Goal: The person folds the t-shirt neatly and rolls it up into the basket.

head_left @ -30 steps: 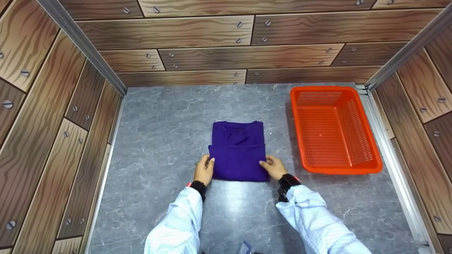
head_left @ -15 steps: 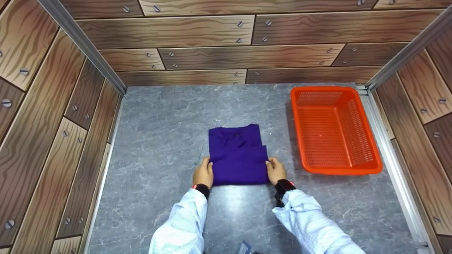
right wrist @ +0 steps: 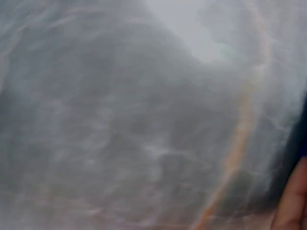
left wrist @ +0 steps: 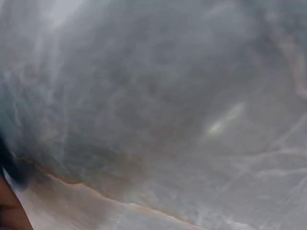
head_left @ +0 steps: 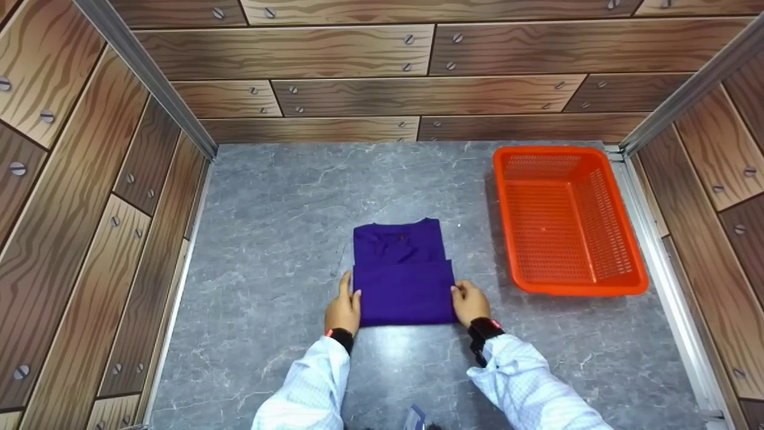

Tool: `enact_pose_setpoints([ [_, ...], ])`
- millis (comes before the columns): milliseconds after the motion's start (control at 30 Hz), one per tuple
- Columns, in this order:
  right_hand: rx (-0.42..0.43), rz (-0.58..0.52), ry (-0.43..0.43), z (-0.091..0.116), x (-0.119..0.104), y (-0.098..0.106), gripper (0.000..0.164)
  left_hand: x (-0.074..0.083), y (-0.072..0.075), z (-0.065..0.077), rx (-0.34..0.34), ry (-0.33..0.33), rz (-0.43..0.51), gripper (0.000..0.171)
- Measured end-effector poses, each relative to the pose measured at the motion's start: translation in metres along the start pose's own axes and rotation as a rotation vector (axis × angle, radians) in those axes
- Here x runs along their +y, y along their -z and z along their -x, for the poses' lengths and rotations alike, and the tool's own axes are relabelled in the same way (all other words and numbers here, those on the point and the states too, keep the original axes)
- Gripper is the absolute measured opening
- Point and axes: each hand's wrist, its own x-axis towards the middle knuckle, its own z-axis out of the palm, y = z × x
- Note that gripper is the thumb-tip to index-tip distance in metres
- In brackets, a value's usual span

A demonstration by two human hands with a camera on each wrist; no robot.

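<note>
A purple T-shirt (head_left: 406, 292) lies folded on the grey marbled surface, with its neckline at the far end and a folded layer over the near part. At its left edge is my left hand (head_left: 342, 310), index finger pointing straight forward and thumb touching the cloth's side. My right hand (head_left: 473, 303) pinches the right edge of the folded layer between thumb and fingers. Only a bit of a finger (left wrist: 12, 211) shows in the left wrist view. The right wrist view has a finger (right wrist: 292, 199) beside a dark blue sliver of cloth.
A red-orange plastic basket (head_left: 543, 233) with perforated walls stands to the right, with nothing visible inside. Wood-patterned panels (head_left: 346, 54) enclose the back and both sides. Grey marbled surface (head_left: 268, 239) extends left of the shirt.
The T-shirt has slid toward me, both hands moving with it. Its folded layer first shifted slightly right against the collar part. My left index finger has straightened away from the edge.
</note>
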Motion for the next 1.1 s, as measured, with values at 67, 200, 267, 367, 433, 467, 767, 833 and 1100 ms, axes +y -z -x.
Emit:
enact_pose_setpoints([
  [67,0.009,0.047,-0.001,0.001,0.0,0.0,0.018,0.001,0.0,0.001,0.022,0.005,-0.028,0.052],
  [200,0.091,0.148,0.066,-0.001,-0.006,-0.002,0.036,0.002,-0.004,0.001,0.121,-0.083,-0.121,0.057],
  [267,0.134,0.189,0.167,-0.004,-0.01,-0.005,0.05,0.004,-0.008,0.0,0.156,-0.178,-0.18,0.062],
  [367,0.142,0.291,0.362,-0.007,-0.015,-0.014,0.062,0.006,-0.017,-0.001,0.147,-0.335,-0.26,0.069],
  [433,0.119,0.369,0.494,-0.007,-0.015,-0.022,0.064,0.009,-0.023,0.0,0.105,-0.402,-0.299,0.073],
  [467,0.105,0.415,0.545,-0.006,-0.015,-0.026,0.064,0.009,-0.026,0.001,0.086,-0.421,-0.32,0.075],
  [767,-0.009,0.568,0.595,0.003,0.005,-0.051,0.065,-0.001,-0.043,0.011,-0.044,-0.319,-0.436,0.086],
  [833,-0.028,0.573,0.577,0.004,0.006,-0.051,0.066,-0.002,-0.045,0.012,-0.064,-0.306,-0.442,0.086],
  [1100,-0.037,0.31,0.486,0.004,-0.006,-0.038,0.061,0.003,-0.033,0.013,-0.066,-0.24,-0.247,0.079],
])
